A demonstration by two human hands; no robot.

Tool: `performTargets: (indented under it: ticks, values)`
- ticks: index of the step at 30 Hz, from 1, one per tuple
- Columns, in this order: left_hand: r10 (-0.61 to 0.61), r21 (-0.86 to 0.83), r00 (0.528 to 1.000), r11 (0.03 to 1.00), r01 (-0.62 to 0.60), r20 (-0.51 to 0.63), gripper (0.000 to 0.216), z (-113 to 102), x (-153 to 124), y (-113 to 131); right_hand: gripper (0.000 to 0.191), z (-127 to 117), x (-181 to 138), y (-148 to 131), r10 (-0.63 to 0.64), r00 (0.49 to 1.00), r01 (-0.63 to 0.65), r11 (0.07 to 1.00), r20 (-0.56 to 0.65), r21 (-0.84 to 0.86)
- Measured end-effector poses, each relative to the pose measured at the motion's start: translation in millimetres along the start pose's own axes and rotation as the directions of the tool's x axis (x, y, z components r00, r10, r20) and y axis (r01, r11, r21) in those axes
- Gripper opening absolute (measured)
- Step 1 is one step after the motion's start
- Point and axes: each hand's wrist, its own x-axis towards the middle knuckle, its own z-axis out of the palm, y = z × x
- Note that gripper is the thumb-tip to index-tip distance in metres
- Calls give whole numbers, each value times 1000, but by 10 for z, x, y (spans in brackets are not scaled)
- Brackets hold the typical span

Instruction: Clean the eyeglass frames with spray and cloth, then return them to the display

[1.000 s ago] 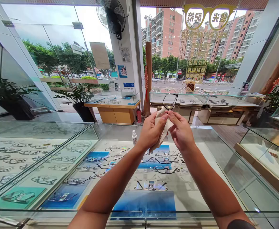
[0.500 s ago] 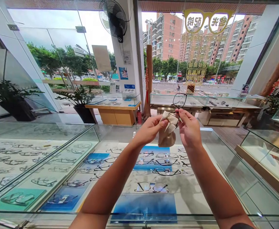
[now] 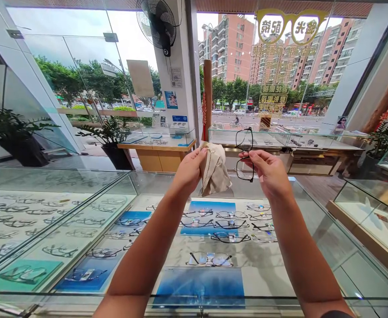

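Observation:
My left hand [image 3: 189, 170] is raised over the glass counter, its fingers pinched on a beige cleaning cloth [image 3: 214, 170] that hangs down from them. To its right my right hand [image 3: 268, 172] grips a pair of black-framed glasses [image 3: 245, 152] by the bridge, turned on end so one lens stands above the other. Cloth and glasses are apart, with a small gap between them. Both hands are held out at about chest height above the display counter [image 3: 300, 207].
The glass counter below holds several rows of glasses [image 3: 229, 223] on blue and white mats. More glass display cases stand on the left [image 3: 48, 207], on the right [image 3: 379, 203] and across the aisle [image 3: 280, 137]. A potted plant [image 3: 109, 137] and a wall fan [image 3: 157, 22] lie ahead.
My hands have drawn apart: the left pulled the cloth off the glasses to the left, and the right turned the frame on end and held it clear.

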Motion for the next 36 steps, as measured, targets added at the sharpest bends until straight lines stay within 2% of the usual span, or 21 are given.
performTargets:
  ticks: [4,8,10,12,14,17,18,20,22,24,28,33,36]
  values:
    - [45,34,998,998,-43,-37,37,-62,51,18,27,-58,6,-51,10,998,-2,992,65,-128]
    - [230,212,973,953,-217,-36,26,-102,56,79,32,-137,14,-97,52,983,-7,969,177,-248]
    - [348,389,937,858,-337,44,34,-105,23,113,31,-168,20,-101,64,971,6,956,230,-293]
    - [441,542,888,717,-437,132,47,-95,-27,132,30,-187,24,-100,57,964,35,941,259,-336]
    - [508,623,847,615,-483,155,49,-74,-82,132,29,-191,21,-106,38,963,69,923,268,-380]
    - [525,648,828,563,-513,199,27,-31,-156,104,25,-175,2,-141,0,964,119,894,266,-432]
    - [518,654,822,541,-528,236,40,-14,-176,88,23,-167,-8,-158,-15,965,137,882,263,-451]
    - [517,681,801,472,-560,300,80,23,-206,45,21,-150,-30,-192,-46,963,179,848,266,-499]
    - [543,715,778,404,-571,314,92,62,-222,-10,19,-136,-53,-223,-67,958,218,804,278,-554]
    - [576,733,753,356,-580,316,87,95,-225,-66,19,-123,-73,-247,-74,954,241,765,290,-598]
    - [658,736,675,265,-623,335,76,135,-218,-122,17,-100,-105,-287,-77,952,259,723,298,-640]
    - [721,754,633,241,-611,283,74,164,-237,-109,16,-62,-145,-320,-124,950,290,692,287,-661]
    - [745,724,583,201,-660,325,74,176,-252,-112,14,-22,-183,-336,-158,951,304,652,267,-695]
